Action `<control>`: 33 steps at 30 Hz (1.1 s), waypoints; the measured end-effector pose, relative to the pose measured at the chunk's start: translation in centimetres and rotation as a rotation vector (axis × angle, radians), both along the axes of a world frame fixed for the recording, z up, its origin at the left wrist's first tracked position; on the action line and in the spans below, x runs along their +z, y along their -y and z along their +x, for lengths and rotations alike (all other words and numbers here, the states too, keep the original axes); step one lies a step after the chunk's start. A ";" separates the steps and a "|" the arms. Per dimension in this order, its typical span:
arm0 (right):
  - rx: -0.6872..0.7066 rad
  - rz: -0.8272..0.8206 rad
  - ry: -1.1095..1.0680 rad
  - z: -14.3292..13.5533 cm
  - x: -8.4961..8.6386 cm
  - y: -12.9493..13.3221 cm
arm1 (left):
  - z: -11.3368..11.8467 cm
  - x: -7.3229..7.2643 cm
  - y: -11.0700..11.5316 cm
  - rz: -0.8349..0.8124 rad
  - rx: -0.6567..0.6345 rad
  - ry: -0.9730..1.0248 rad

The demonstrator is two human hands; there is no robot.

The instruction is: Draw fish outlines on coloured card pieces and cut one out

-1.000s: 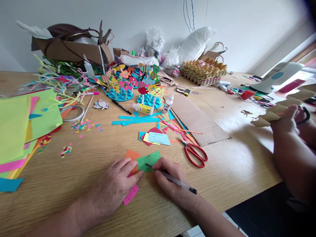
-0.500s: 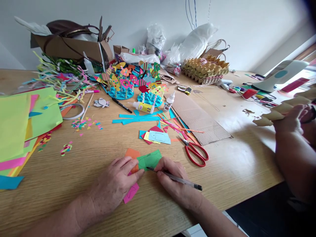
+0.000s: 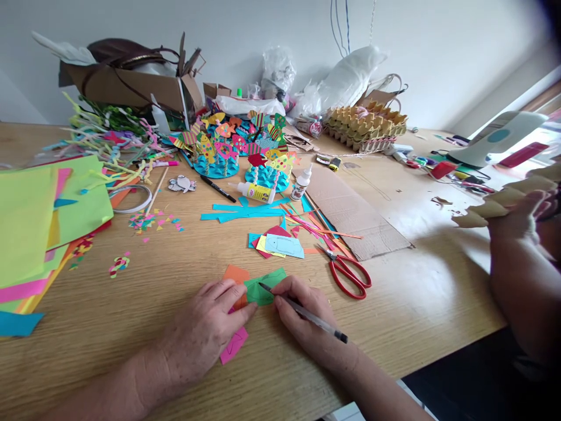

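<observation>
A piece of green paper (image 3: 265, 287) with drawn lines lies on the table in front of me. My left hand (image 3: 213, 313) rests flat on its left edge, thumb apart from the fingers, pressing it down. My right hand (image 3: 302, 310) is closed around a pen (image 3: 312, 316), whose tip touches the green paper near its upper middle. Beneath my left fingers sits an orange paper piece (image 3: 235, 272), partly covered. Below them a pink paper piece (image 3: 234, 345) with a drawn line sticks out.
Red-handled scissors (image 3: 350, 276) lie right of my hands. Beyond are drawn-on paper cards (image 3: 284, 245), blue strips (image 3: 245, 212), two glue bottles (image 3: 301, 182), cardboard (image 3: 350, 210) and paper-fish decorations (image 3: 219, 155). Coloured sheets (image 3: 26, 222) are at left. Another person's hand (image 3: 515, 219) holds an egg-carton piece (image 3: 495, 202).
The pen tip has moved up from the green paper's lower edge to its upper middle, my right hand shifting slightly left. My left hand stays in place.
</observation>
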State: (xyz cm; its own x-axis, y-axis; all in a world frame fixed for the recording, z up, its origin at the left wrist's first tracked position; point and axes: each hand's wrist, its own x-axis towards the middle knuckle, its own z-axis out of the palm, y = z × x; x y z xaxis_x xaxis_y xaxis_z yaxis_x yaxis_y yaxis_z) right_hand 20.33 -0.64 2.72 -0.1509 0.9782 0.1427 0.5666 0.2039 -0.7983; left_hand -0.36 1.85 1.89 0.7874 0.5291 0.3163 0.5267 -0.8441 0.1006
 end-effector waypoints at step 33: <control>0.009 -0.056 -0.030 0.4 0.8 0.4 | 0.3 0.3 -0.1 -0.024 -0.008 -0.009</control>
State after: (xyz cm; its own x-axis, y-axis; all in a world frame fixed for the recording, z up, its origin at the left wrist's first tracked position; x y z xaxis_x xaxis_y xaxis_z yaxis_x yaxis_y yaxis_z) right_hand 20.70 -1.04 3.54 -0.1565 0.9834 0.0922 0.5402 0.1633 -0.8255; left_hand -0.11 1.92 2.20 0.7943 0.5302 0.2967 0.5210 -0.8456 0.1164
